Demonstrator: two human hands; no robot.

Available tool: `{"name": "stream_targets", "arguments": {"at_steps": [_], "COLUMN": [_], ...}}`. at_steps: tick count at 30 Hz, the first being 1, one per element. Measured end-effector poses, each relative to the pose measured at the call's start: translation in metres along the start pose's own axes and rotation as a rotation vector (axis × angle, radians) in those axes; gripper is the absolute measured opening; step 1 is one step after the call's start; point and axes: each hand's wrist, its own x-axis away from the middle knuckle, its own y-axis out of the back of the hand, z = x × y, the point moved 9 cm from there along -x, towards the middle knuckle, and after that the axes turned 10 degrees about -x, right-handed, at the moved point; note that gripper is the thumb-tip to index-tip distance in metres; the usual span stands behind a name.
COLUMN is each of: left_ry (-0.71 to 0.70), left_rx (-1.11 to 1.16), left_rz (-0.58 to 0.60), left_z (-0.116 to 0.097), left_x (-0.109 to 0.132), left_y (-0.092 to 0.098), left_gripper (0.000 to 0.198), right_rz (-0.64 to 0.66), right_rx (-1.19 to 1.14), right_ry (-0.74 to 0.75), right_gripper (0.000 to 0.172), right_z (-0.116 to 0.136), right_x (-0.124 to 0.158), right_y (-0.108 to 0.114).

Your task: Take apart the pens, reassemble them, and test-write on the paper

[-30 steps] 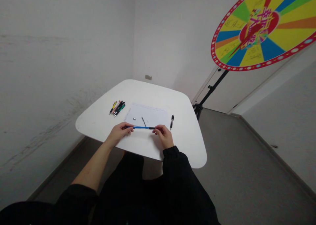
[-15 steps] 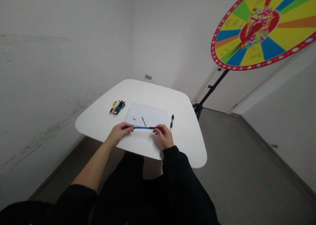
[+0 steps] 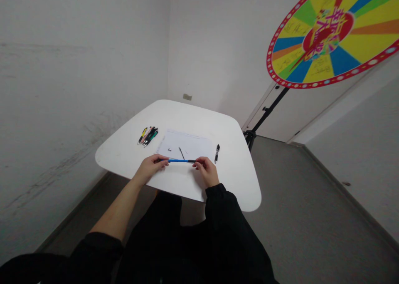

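I hold a blue pen [image 3: 180,161] level between both hands, just above the near part of a white table [image 3: 131,151]. My left hand [image 3: 151,167] pinches its left end with closed fingers. My right hand [image 3: 207,170] grips its dark right end the same way. Behind the pen lies a white sheet of paper [image 3: 193,142] with a thin dark refill [image 3: 181,152] and a tiny metal part [image 3: 169,149] on it.
Several coloured pens [image 3: 148,136] lie bunched at the table's left. A black pen [image 3: 217,153] lies right of the paper. A colourful prize wheel [image 3: 330,34] on a black stand [image 3: 264,117] rises at the right, beside grey floor.
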Motion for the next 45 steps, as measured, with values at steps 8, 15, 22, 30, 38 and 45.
{"name": "stream_targets", "arguments": {"at_steps": [8, 15, 22, 30, 38, 45], "left_ry": [0.017, 0.011, 0.001, 0.008, 0.007, 0.008], "left_rx": [0.034, -0.006, -0.019, -0.011, -0.015, -0.001], "left_rz": [-0.008, -0.009, -0.002, 0.000, -0.006, -0.001], "left_z": [0.0002, -0.0061, -0.0036, -0.0012, 0.0020, -0.0011], "left_x": [-0.0004, 0.0017, -0.0004, -0.0006, -0.0016, -0.0006], "left_y": [-0.0009, -0.0001, 0.0009, 0.0006, 0.0013, 0.0009], "left_gripper": [0.039, 0.037, 0.034, 0.036, 0.038, 0.038], "right_rz": [0.000, 0.003, 0.008, 0.005, 0.008, 0.006], "right_rx": [-0.009, -0.013, -0.012, -0.001, -0.018, -0.015], "right_ry": [0.008, 0.003, 0.005, 0.001, 0.003, 0.001], "right_gripper": [0.017, 0.018, 0.018, 0.017, 0.018, 0.018], "right_z": [0.0013, 0.0019, 0.0057, 0.0083, 0.0051, 0.0056], "right_x": [0.0005, 0.0009, 0.0017, 0.0024, 0.0016, 0.0022], "right_y": [0.0001, -0.0001, -0.0005, -0.0007, -0.0012, -0.0012]}}
